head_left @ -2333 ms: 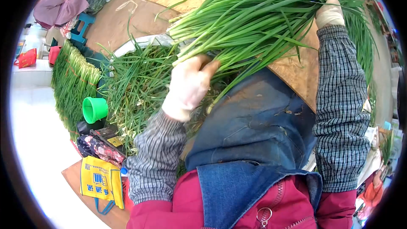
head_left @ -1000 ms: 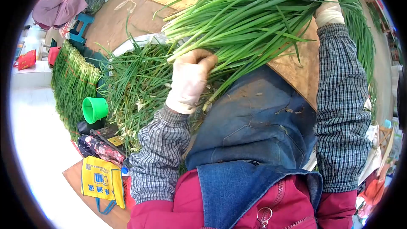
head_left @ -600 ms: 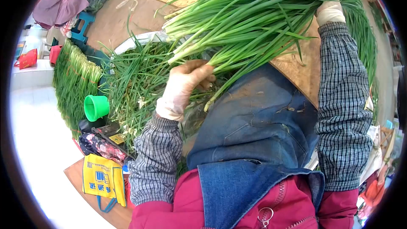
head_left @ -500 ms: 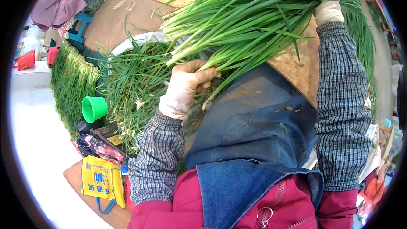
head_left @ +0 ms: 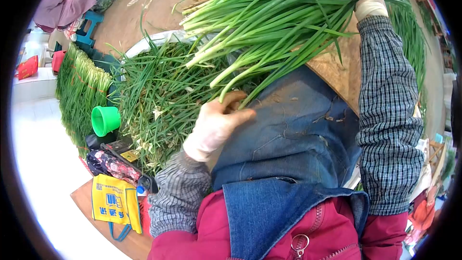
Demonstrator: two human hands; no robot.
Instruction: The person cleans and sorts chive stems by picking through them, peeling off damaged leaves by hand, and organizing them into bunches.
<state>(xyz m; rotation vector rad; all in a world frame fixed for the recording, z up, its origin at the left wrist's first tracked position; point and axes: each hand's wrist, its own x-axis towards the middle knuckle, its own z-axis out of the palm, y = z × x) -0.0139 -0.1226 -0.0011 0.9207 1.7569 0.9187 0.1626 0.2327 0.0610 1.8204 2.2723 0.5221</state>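
Note:
My right hand point(head_left: 371, 4), in a pale glove, grips a large bunch of garlic chives point(head_left: 274, 24) by the leafy end at the upper right. The pale stalk ends fan out toward the left, and several lower stalks hang apart from the rest. Below these stalk ends is my gloved left hand point(head_left: 219, 124), its thumb and forefinger closed around the end of one low stalk. The fingertips partly hide that stalk end. Beneath the bunch, my lap in blue denim point(head_left: 288, 130) carries bits of dirt and scraps.
A heap of loose chive trimmings point(head_left: 154, 96) lies in a pale bag at left. Beside it are tied chive bundles point(head_left: 82, 86), a green bucket point(head_left: 106, 120) and a yellow bag point(head_left: 113, 200). A wooden board point(head_left: 337, 74) lies beyond my lap. More chives point(head_left: 406, 43) lie at right.
My left hand has moved slightly down, and its grip has shifted among the low stalks. The bunch in my right hand has risen slightly, with more stalk ends hanging separately.

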